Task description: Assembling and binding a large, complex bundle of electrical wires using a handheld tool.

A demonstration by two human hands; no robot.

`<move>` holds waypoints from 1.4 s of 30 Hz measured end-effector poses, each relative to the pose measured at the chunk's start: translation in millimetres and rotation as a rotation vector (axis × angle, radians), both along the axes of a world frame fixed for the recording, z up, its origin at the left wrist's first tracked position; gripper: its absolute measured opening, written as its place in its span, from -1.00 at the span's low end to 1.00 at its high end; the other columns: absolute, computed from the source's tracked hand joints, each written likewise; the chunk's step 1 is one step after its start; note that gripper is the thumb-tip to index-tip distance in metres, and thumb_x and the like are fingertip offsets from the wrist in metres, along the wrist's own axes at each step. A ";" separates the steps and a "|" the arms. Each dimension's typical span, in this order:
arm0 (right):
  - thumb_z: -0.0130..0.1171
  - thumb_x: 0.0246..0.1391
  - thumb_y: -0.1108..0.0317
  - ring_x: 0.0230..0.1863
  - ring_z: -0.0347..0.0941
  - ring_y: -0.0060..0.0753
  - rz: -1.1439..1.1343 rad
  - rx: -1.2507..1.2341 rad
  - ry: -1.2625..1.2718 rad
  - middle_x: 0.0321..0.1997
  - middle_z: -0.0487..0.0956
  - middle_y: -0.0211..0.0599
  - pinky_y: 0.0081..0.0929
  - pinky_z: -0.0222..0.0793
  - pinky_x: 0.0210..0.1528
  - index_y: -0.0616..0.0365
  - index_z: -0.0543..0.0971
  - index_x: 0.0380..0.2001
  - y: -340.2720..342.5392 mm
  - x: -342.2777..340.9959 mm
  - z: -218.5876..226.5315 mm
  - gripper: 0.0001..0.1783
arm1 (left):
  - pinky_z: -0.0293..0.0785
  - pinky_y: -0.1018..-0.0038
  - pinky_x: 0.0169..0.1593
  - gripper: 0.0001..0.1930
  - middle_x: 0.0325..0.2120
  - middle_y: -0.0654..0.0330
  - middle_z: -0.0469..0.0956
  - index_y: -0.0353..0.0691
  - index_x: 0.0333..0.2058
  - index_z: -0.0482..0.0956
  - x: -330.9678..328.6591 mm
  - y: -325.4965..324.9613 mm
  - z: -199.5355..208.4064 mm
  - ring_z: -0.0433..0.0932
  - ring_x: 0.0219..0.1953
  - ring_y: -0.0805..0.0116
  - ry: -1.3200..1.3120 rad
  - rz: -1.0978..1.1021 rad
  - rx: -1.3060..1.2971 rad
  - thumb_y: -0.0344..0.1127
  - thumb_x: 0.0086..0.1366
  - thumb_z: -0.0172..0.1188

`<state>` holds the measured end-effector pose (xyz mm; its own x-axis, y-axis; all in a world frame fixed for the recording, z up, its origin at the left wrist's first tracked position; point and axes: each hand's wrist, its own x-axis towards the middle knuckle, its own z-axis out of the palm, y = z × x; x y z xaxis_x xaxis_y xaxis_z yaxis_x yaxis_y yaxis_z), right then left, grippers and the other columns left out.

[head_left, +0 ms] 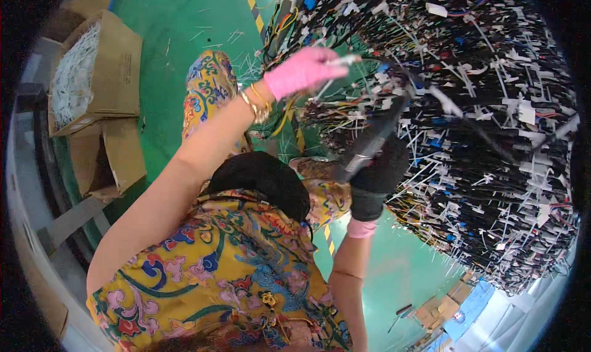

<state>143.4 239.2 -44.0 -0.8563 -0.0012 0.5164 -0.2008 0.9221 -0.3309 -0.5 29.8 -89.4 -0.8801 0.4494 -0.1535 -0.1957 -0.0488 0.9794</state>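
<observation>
My left hand (308, 73), in a pink glove, pinches the white end of a cable (346, 61) in front of the heap. From that end a dark strand runs right toward the pile. My right hand (380, 161) wears a black glove over a pink one, whose cuff shows at the wrist. Its fingers are closed around a long dark thing with a pale, shiny patch (360, 161), too blurred to name. Just beyond both hands rises a big heap of wire harnesses (468, 186), mostly black cables with white connectors, labels and ties.
On the left stands an open cardboard box (117, 75) full of thin white strips, with another open carton (114, 158) below it. Loose white strips lie on the green floor (178, 20). Yellow-black tape (253, 10) crosses it. Flattened cardboard (440, 309) lies at lower right.
</observation>
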 end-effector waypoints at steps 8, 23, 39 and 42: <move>-0.11 0.31 0.16 -0.09 0.53 -0.28 0.315 -1.784 -0.465 0.01 0.53 -0.31 -0.28 0.52 -0.08 0.06 0.41 0.11 36.9 39.3 -56.3 -0.61 | -0.05 0.67 -0.62 -0.68 -0.64 0.52 0.10 -0.25 -0.09 0.42 -52.7 -48.1 -24.9 0.04 -0.67 0.70 -0.164 0.046 0.676 -0.13 0.36 0.11; -0.10 0.31 0.03 -0.16 0.50 -0.41 -0.097 -1.446 -0.300 -0.14 0.57 -0.34 -0.33 0.44 -0.08 0.00 0.49 0.01 36.7 46.5 -112.9 -0.61 | 0.46 0.38 -0.22 -0.59 -0.54 0.25 0.55 -0.24 -0.07 0.57 -35.3 -56.3 -93.1 0.55 -0.39 0.31 0.381 0.284 -0.288 -0.02 0.31 0.09; -0.06 0.25 0.30 -0.19 0.50 -0.48 0.047 -1.686 -0.240 -0.13 0.55 -0.35 -0.46 0.48 -0.18 0.13 0.47 -0.01 40.0 71.9 -87.6 -0.71 | 0.42 0.26 0.04 -0.53 -0.11 -0.01 0.51 -0.30 0.00 0.45 -13.0 25.0 177.8 0.51 -0.06 0.04 1.058 0.263 -0.309 -0.08 0.22 0.14; -0.12 0.30 0.20 -0.20 0.51 -0.46 -0.021 -1.076 -0.190 -0.14 0.55 -0.35 -0.45 0.48 -0.18 0.11 0.47 -0.01 39.6 72.0 -94.0 -0.67 | 0.42 0.32 0.02 -0.53 -0.13 0.00 0.51 -0.30 0.04 0.40 -45.4 84.6 241.8 0.52 -0.08 0.08 1.346 0.535 0.047 -0.11 0.27 0.13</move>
<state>215.4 278.8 -137.9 -0.9167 0.3873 0.0981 -0.0491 0.1346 -0.9897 -45.8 114.4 152.4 -0.4033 0.0084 0.9150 0.9060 0.1441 0.3980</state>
